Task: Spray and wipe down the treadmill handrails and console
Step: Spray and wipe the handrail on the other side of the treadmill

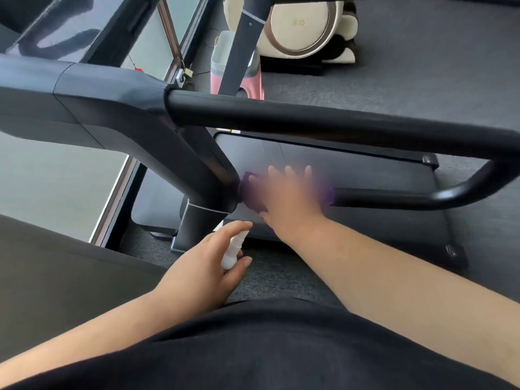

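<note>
The black treadmill handrail (pixel 323 116) runs right from the console body (pixel 92 97), loops round and returns as a lower bar (pixel 394 197). My right hand (pixel 287 198) presses a purple cloth (pixel 249 190) against that lower bar where it meets the upright post; the hand and cloth are motion-blurred and its fingers look straight. My left hand (pixel 208 266) sits lower, near my body, and grips a small white spray bottle (pixel 233 250) with the index finger over its top.
The treadmill deck (pixel 365 175) lies below the rails on grey carpet. A pink stool with a white bin (pixel 225 52) stands behind the post, and a cream massage chair (pixel 304 26) sits farther back. Glass panels line the left side.
</note>
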{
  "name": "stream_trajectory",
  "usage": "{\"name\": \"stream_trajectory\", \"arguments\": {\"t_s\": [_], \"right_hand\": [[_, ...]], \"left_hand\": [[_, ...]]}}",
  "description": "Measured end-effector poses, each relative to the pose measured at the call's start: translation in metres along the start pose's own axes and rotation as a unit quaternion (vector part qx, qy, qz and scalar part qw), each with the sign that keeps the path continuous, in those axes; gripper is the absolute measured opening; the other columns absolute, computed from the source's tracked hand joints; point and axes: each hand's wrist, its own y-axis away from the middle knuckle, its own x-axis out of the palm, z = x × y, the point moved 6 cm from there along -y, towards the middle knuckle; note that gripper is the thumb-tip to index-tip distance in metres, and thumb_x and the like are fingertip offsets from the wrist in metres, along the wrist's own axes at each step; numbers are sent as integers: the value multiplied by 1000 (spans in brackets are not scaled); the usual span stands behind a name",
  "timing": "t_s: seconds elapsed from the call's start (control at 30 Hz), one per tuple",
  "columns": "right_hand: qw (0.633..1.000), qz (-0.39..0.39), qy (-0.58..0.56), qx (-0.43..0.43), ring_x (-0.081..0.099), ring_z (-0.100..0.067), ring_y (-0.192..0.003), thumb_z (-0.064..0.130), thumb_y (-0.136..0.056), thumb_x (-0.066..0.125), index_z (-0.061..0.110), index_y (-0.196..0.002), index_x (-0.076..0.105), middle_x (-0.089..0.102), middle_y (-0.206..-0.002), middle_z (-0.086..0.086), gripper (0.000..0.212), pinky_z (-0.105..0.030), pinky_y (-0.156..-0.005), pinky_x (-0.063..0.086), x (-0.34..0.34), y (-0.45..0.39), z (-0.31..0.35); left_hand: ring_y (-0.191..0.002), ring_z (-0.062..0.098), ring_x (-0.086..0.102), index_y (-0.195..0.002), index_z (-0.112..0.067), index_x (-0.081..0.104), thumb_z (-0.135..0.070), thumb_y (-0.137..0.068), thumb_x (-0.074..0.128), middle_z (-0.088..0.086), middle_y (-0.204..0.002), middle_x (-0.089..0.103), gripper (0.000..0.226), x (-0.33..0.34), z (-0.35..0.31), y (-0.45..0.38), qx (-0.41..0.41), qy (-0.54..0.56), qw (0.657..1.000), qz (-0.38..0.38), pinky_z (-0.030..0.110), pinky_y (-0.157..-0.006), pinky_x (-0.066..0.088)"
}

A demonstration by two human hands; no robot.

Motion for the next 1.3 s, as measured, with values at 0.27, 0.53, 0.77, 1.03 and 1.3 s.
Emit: {"name": "stream_trajectory", "arguments": {"t_s": [0.27, 0.53, 0.77, 1.03, 1.3], "right_hand": [[997, 4, -72, 26, 46, -33, -123, 15, -84, 71, 30, -145, 39, 47, -137, -7, 71, -47, -93, 45, -30, 54, -49], [992, -40, 40, 113, 38, -33, -132, 10, -79, 72, 28, -142, 45, 44, -144, -8, 71, -49, -99, 40, -84, 115, -150], [981, 52, 124, 141, 24, -32, -144, 7, -77, 75, 17, -142, 41, 31, -153, -14, 74, -44, -118, 22, -67, 131, -208], [972, 18, -17, 234, 14, -31, -149, -6, -84, 60, 18, -145, 36, 27, -157, -13, 70, -43, -116, 27, -38, 137, -210], [923, -55, -199, 323, 14, -26, -151, -3, -92, 46, 24, -152, 35, 28, -161, -4, 67, -40, -119, 22, -18, 140, -188]], "left_hand": [[-87, -8, 58, -122, -75, 26, -39, -84, 70, -23, -90, 63, 69, 24, -33, -18, 60, 6, 998, 20, 13, -67, 41], [-84, -10, 57, -119, -77, 24, -48, -84, 63, -32, -100, 59, 60, 63, -80, -32, 86, 54, 994, 51, 13, -65, 40], [-79, -14, 57, -120, -78, 23, -52, -84, 61, -33, -100, 58, 58, 75, -104, -33, 96, 38, 993, 60, 10, -54, 40], [-81, -12, 58, -124, -74, 27, -50, -81, 64, -35, -96, 59, 62, 70, -95, -28, 67, 10, 997, 43, 11, -57, 39], [-87, -6, 58, -122, -76, 24, -45, -83, 64, -24, -89, 63, 64, 47, -66, -22, 46, 19, 999, 19, 15, -68, 42]]}}
